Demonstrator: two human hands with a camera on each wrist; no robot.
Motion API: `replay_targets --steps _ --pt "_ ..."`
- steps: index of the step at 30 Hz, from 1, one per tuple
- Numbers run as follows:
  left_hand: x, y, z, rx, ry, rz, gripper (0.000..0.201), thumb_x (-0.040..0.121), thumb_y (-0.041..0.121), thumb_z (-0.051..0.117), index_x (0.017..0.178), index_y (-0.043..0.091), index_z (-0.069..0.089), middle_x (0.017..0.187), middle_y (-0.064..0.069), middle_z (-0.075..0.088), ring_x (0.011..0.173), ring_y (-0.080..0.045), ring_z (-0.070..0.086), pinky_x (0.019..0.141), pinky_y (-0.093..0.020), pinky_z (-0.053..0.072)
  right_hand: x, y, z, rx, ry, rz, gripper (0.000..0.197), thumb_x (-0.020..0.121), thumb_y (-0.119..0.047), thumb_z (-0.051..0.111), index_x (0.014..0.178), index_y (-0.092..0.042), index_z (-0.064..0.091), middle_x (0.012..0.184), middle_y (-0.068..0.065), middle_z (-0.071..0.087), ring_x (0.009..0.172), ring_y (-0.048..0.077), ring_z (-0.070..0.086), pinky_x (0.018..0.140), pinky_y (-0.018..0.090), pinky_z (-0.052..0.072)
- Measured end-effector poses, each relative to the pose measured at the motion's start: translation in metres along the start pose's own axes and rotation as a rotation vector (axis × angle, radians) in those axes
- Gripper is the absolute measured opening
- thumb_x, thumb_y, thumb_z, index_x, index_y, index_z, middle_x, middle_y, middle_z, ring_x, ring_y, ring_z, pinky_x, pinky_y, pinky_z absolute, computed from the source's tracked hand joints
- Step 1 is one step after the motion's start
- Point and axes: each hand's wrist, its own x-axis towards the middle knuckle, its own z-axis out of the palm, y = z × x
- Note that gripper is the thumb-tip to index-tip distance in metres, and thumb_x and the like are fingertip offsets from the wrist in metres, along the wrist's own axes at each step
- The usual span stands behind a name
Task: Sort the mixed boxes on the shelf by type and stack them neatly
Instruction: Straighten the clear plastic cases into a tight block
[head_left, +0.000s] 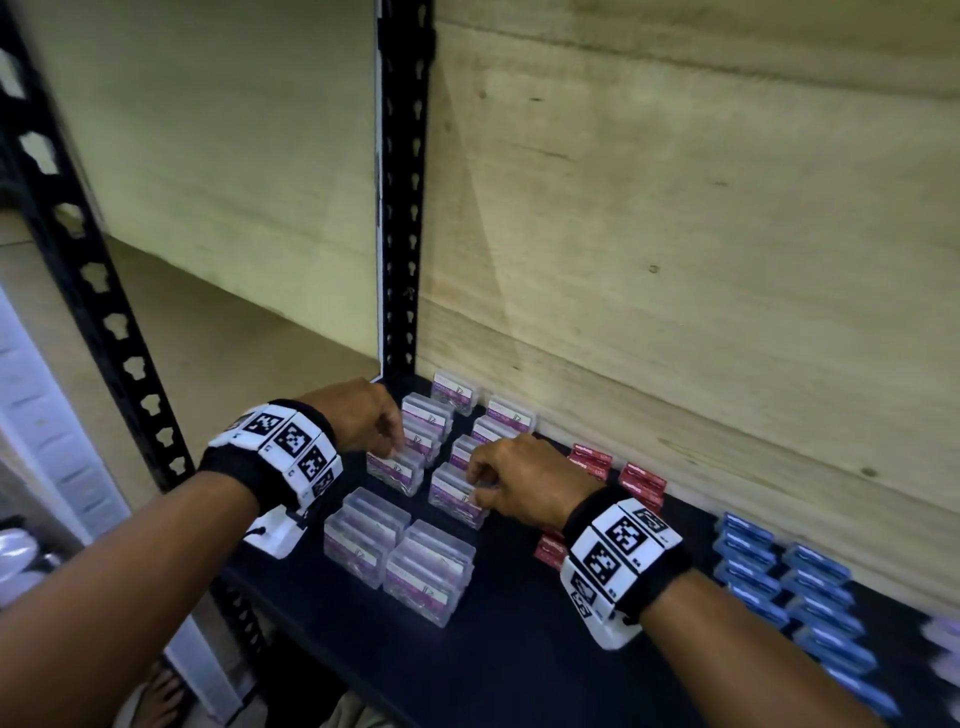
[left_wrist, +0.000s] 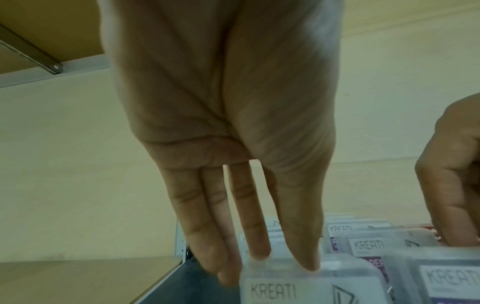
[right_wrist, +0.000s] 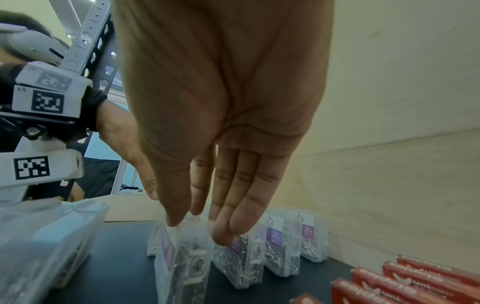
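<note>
Head view: near the shelf's (head_left: 493, 649) back left corner, the left hand (head_left: 363, 415) and right hand (head_left: 519, 480) each pinch a clear paper-clip box (head_left: 396, 470) by its top edge.

Left wrist: fingertips (left_wrist: 306, 265) rest on the lid.

Right wrist: thumb and fingers (right_wrist: 233, 222) straddle a narrow upright box (right_wrist: 187, 265). It is probably light, rigid and slick; grip the long faces.

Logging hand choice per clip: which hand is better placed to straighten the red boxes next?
Probably the right hand: it is nearer the red boxes. The left hand is further away, at the far column of clear boxes, both hands pinching one.
</note>
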Motion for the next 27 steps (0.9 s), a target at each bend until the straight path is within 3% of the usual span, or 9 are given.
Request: replay_targets --steps 5,8,13,18,22,27 --pt "-0.007 0.004 0.002 -0.038 -0.006 0.006 0.009 0.083 0.018 0.076 0.090 0.024 0.076 0.083 0.015 0.071 0.081 0.001 0.066 0.081 -0.019 0.051 -0.002 0.000 -0.002 0.030 -0.044 0.013 0.029 0.091 -0.030 0.070 0.118 -0.020 0.067 0.112 -0.001 0.070 0.099 0.012 0.065 0.092 0.032 0.054" --pt "-0.012 0.005 0.005 -0.033 -0.002 0.036 0.010 0.084 0.017 0.075 0.093 0.022 0.076 0.087 0.011 0.072 0.077 0.002 0.064 0.075 -0.014 0.049 -0.004 -0.002 -0.004 0.058 -0.072 0.011 0.028 0.090 -0.031 0.071 0.116 -0.021 0.067 0.111 -0.003 0.069 0.096 0.011 0.065 0.087 0.026 0.053" --pt "-0.018 0.009 0.004 -0.041 -0.078 0.042 0.009 0.083 0.020 0.075 0.092 0.023 0.075 0.090 0.010 0.073 0.086 -0.004 0.066 0.088 -0.029 0.054 -0.008 -0.007 -0.003 0.109 -0.126 0.019 0.026 0.089 -0.030 0.072 0.114 -0.022 0.067 0.107 -0.006 0.070 0.090 0.007 0.065 0.075 0.017 0.046" --pt "-0.021 0.014 0.003 -0.037 -0.150 0.064 0.007 0.085 0.020 0.074 0.090 0.025 0.074 0.087 0.010 0.074 0.083 0.000 0.067 0.086 -0.025 0.054 -0.013 -0.009 -0.001 0.127 -0.133 0.017 0.024 0.089 -0.028 0.072 0.113 -0.022 0.067 0.104 -0.007 0.071 0.090 0.007 0.066 0.070 0.015 0.045" --pt "-0.025 0.016 0.003 -0.031 -0.188 0.078 0.009 0.087 0.018 0.071 0.090 0.026 0.073 0.088 0.011 0.074 0.081 0.004 0.066 0.081 -0.017 0.051 -0.016 -0.010 -0.001 0.153 -0.145 0.023 0.024 0.089 -0.028 0.072 0.112 -0.022 0.067 0.104 -0.007 0.072 0.091 0.006 0.067 0.076 0.017 0.049" --pt "-0.030 0.017 0.002 0.016 -0.224 0.066 0.015 0.090 0.014 0.064 0.092 0.027 0.071 0.093 0.010 0.073 0.088 0.000 0.067 0.086 -0.022 0.054 -0.018 -0.012 -0.001 0.147 -0.150 0.030 0.023 0.089 -0.028 0.072 0.111 -0.022 0.068 0.103 -0.007 0.071 0.091 0.007 0.067 0.080 0.020 0.052"
